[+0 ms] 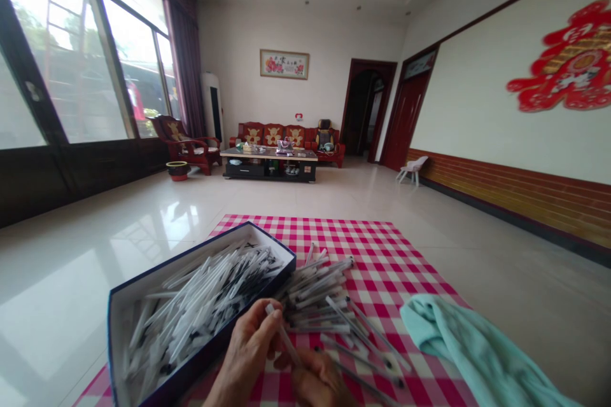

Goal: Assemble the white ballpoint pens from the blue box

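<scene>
Floor-level work on a pink-and-white checked cloth (382, 248) spread over the tiled floor (95, 248).

- Left hand (248, 346): thumb and fingers (267, 324) pinch the upper end of a single pen (286, 338), held just above the cloth's near edge.
- Right hand (319, 381): closed around the lower end of the same pen. It is partly cut off by the frame, so the exact finger placement is unclear.
- Box (114, 305): dark-rimmed and shallow, on the cloth's left edge. It is heaped with boxed pens (200, 305) lying in all directions.
- Loose heap (319, 296): a smaller scatter of pens on the cloth, touching the box's right end and fanning toward the near edge.
- Teal cloth (468, 343): crumpled at the cloth's right edge, apart from the pens.

Progress, as a judgement: the pens seem to be handled one at a time. The heap outside the box is much the smaller, so most of the lot looks unhandled. I cannot tell which pile receives finished pens.
</scene>
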{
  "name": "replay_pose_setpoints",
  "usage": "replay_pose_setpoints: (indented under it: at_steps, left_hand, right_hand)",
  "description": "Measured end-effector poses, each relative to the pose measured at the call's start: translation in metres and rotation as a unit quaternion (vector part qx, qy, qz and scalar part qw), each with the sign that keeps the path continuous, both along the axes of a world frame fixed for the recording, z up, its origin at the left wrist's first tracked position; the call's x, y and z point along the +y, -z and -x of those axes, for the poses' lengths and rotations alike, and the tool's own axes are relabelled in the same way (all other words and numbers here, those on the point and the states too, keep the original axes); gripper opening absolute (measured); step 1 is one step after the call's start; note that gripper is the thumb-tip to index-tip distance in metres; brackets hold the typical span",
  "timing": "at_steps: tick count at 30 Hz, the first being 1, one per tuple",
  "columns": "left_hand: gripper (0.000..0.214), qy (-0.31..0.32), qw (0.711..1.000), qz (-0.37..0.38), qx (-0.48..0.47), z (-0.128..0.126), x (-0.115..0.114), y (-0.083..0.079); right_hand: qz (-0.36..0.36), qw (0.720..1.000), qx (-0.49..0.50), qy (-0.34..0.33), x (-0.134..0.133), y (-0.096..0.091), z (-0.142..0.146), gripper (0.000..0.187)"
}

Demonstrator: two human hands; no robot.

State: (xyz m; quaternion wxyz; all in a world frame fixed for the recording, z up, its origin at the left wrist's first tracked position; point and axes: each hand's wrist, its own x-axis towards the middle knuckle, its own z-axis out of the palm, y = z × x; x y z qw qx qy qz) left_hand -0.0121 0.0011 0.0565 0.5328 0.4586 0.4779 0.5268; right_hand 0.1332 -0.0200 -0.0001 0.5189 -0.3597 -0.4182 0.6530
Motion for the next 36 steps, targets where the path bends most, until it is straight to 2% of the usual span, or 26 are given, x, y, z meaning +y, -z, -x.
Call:
replay_pose_setpoints:
  at_steps: [2, 4, 6, 9, 11, 13, 15, 16, 18, 20, 22, 25, 27, 28, 29, 30, 31, 33, 34, 35, 36]
  left_hand:
    - [0.035, -0.017, 0.997, 0.026, -0.068, -0.001, 0.002, 0.005]
    - [0.035, -0.04, 0.988, 0.053, -0.137, -0.005, 0.002, 0.009]
    - [0.036, -0.045, 0.977, 0.085, -0.188, -0.012, 0.0, 0.015]
    - [0.036, 0.004, 0.972, 0.126, -0.198, -0.023, -0.003, 0.026]
    - [0.038, 0.044, 0.98, 0.128, -0.148, -0.029, -0.006, 0.033]
    - [0.042, 0.072, 0.991, 0.097, -0.051, -0.03, -0.008, 0.036]
    - [0.041, 0.087, 0.993, 0.018, 0.073, -0.027, -0.01, 0.036]
    - [0.038, 0.087, 0.985, -0.039, 0.141, -0.025, -0.011, 0.036]
    - [0.027, 0.069, 0.944, -0.168, 0.277, -0.021, -0.012, 0.033]
    - [0.02, 0.049, 0.879, -0.271, 0.388, -0.019, -0.013, 0.032]
    - [0.024, 0.032, 0.821, -0.332, 0.464, -0.019, -0.014, 0.032]
    - [0.03, 0.003, 0.747, -0.407, 0.525, -0.02, -0.015, 0.035]
    - [0.031, -0.008, 0.719, -0.439, 0.538, -0.022, -0.017, 0.037]
    - [0.031, -0.008, 0.721, -0.44, 0.535, -0.024, -0.018, 0.037]
    - [0.031, -0.008, 0.738, -0.427, 0.522, -0.025, -0.019, 0.038]
    - [0.031, -0.007, 0.77, -0.397, 0.498, -0.028, -0.019, 0.038]
    - [0.032, -0.004, 0.815, -0.355, 0.459, -0.03, -0.02, 0.039]
    - [0.035, 0.022, 0.925, -0.203, 0.321, -0.034, -0.02, 0.04]
    - [0.04, 0.043, 0.962, -0.114, 0.245, -0.036, -0.019, 0.04]
    - [0.044, 0.067, 0.983, -0.028, 0.171, -0.037, -0.018, 0.039]
    - [0.046, 0.09, 0.99, 0.047, 0.099, -0.037, -0.017, 0.038]
  right_hand:
    - [0.01, 0.998, 0.06, -0.022, 0.003, -0.007, -0.003, 0.038]
    - [0.035, 0.989, 0.14, -0.022, 0.007, -0.013, -0.007, 0.047]
    - [0.037, 0.983, 0.182, -0.008, 0.011, -0.016, -0.011, 0.045]
    - [0.019, 0.984, 0.174, 0.038, 0.016, -0.012, -0.013, 0.036]
    - [0.014, 0.989, 0.134, 0.054, 0.019, -0.007, -0.013, 0.033]
    - [0.007, 0.995, 0.082, 0.062, 0.021, -0.003, -0.012, 0.034]
    - [-0.01, 0.997, 0.034, 0.074, 0.022, -0.001, -0.012, 0.033]
    - [-0.017, 0.996, 0.016, 0.081, 0.022, -0.001, -0.012, 0.032]
    - [-0.026, 0.995, -0.007, 0.098, 0.021, -0.002, -0.012, 0.029]
    - [-0.031, 0.993, -0.028, 0.112, 0.021, -0.004, -0.014, 0.03]
    - [-0.035, 0.99, -0.055, 0.125, 0.02, -0.007, -0.015, 0.033]
    - [-0.029, 0.986, -0.088, 0.138, 0.017, -0.009, -0.015, 0.039]
    - [-0.018, 0.986, -0.089, 0.141, 0.016, -0.01, -0.013, 0.041]
    - [-0.013, 0.987, -0.08, 0.141, 0.015, -0.01, -0.011, 0.042]
    - [-0.008, 0.988, -0.066, 0.141, 0.015, -0.01, -0.009, 0.042]
    - [-0.004, 0.989, -0.047, 0.14, 0.015, -0.011, -0.008, 0.042]
    - [-0.001, 0.991, -0.027, 0.134, 0.016, -0.012, -0.009, 0.041]
    - [0.002, 0.992, 0.024, 0.127, 0.021, -0.014, -0.014, 0.038]
    - [0.001, 0.991, 0.05, 0.126, 0.024, -0.017, -0.019, 0.037]
    - [0.0, 0.986, 0.084, 0.142, 0.028, -0.019, -0.026, 0.036]
    - [-0.008, 0.977, 0.12, 0.174, 0.031, -0.021, -0.032, 0.034]
